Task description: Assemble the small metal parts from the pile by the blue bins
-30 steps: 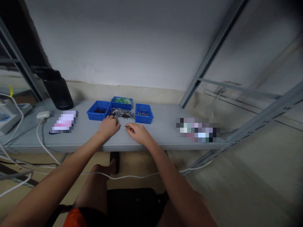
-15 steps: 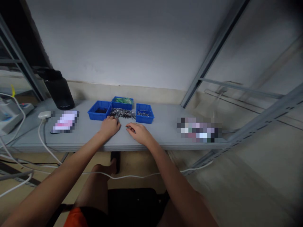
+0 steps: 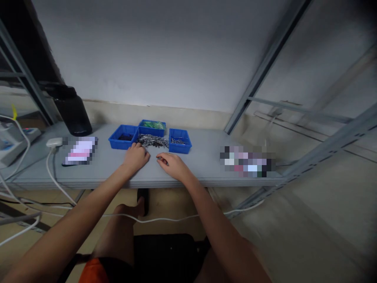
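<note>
My left hand (image 3: 136, 158) rests on the grey shelf at the near edge of a pile of small metal pieces (image 3: 153, 140), its fingers bent; whether it holds anything is hidden. Just to the right, my right hand (image 3: 171, 164) is pinched, with something small and dark at its fingertips that I cannot make out. A blue tray with dark pieces (image 3: 122, 145) stands left of the pile. Behind the pile is a blue tray with green contents (image 3: 152, 131). On its right, another blue tray (image 3: 180, 147) holds some thin metal pieces.
A black bottle (image 3: 75, 116), a phone (image 3: 80, 151) and a white charger with a cable (image 3: 54, 142) are on the left of the shelf (image 3: 203, 167). A blurred-out item (image 3: 246, 161) lies at the right. A metal post (image 3: 265, 67) rises behind it.
</note>
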The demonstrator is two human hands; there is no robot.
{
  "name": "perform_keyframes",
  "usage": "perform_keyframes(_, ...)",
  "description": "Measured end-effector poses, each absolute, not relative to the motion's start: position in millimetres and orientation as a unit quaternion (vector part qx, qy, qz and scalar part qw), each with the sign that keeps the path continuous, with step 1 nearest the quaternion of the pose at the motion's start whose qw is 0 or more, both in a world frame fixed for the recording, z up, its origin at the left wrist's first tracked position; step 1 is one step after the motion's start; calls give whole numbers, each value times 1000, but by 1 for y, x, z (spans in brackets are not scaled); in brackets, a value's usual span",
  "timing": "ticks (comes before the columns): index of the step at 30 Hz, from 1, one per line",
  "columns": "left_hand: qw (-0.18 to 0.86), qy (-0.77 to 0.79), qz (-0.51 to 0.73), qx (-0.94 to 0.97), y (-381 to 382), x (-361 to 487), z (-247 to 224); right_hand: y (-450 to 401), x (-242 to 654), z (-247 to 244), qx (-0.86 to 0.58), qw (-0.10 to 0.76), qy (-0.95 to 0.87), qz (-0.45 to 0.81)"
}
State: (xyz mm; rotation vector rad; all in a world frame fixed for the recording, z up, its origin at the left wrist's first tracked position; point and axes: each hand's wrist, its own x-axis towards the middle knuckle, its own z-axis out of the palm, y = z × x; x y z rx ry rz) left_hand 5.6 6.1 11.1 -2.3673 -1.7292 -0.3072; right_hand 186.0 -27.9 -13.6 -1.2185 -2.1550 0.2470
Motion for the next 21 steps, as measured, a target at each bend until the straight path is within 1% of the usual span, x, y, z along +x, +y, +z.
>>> perform_keyframes(8,98,-576,-136,-800,4,4,11,-29,185,-13,-467,313,-822,90)
perform_keyframes(13,71,-554,-196,-806,6,2,13,-28,186,-14,-468,314,-821,87)
perform_keyframes(17,19,-498,-246,-832,3,-6,12,-27,186,-13,-470,322,-816,97)
perform_keyframes(21,-88,-442,-252,-857,-7,-15,9,-27,186,-11,-501,332,-791,112)
